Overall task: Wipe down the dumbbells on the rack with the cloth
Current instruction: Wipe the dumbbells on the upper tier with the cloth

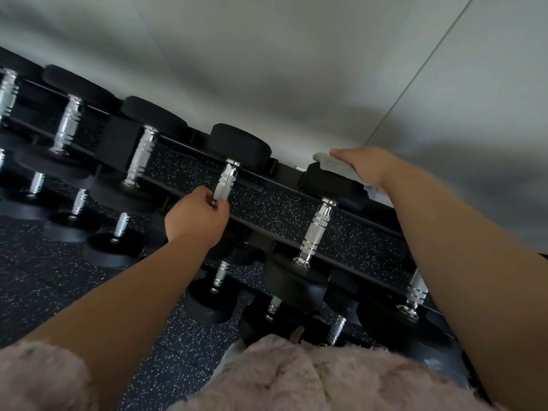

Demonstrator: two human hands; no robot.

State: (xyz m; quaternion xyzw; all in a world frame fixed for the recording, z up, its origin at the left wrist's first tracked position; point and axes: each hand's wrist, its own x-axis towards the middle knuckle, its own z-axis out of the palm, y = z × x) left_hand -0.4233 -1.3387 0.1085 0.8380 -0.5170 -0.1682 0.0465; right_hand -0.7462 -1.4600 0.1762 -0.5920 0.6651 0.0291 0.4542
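Left hand (195,218) grips dumbbell handle (226,185) | right hand (366,167) flat, pressing cloth (327,161) on dumbbell head (329,185) | rack (286,175) holds dumbbells (317,228) in rows

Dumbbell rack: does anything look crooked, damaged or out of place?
Nothing stands out. The dumbbells sit in even rows on the rack, none fallen or visibly damaged. The left hand grips one chrome handle, and the right hand presses the grey cloth on the next dumbbell's far head. Only the view is tilted.
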